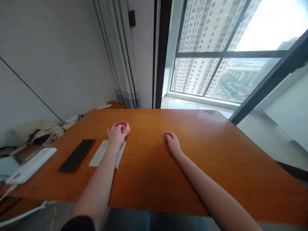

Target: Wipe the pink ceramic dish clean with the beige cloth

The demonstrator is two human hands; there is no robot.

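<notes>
My left hand (116, 138) reaches over the far left part of the wooden table (204, 166). Its fingers are closed on a small pink, hollow-looking thing with a raised rim (127, 130); the hand covers part of it, and I cannot make out its kind. Beneath my left wrist lies a pale folded cloth or paper (99, 155), partly hidden by the arm. My right hand (172, 142) rests near the middle of the table, apart from the other things. Its fingers are loosely bent, with nothing seen in them.
A black phone (77, 155) lies left of my left forearm. Further left are a white power strip (32, 165) with a cable (26, 213) and a heap of bags (43, 134). A grey curtain (120, 57) and a large window (216, 73) stand beyond the table.
</notes>
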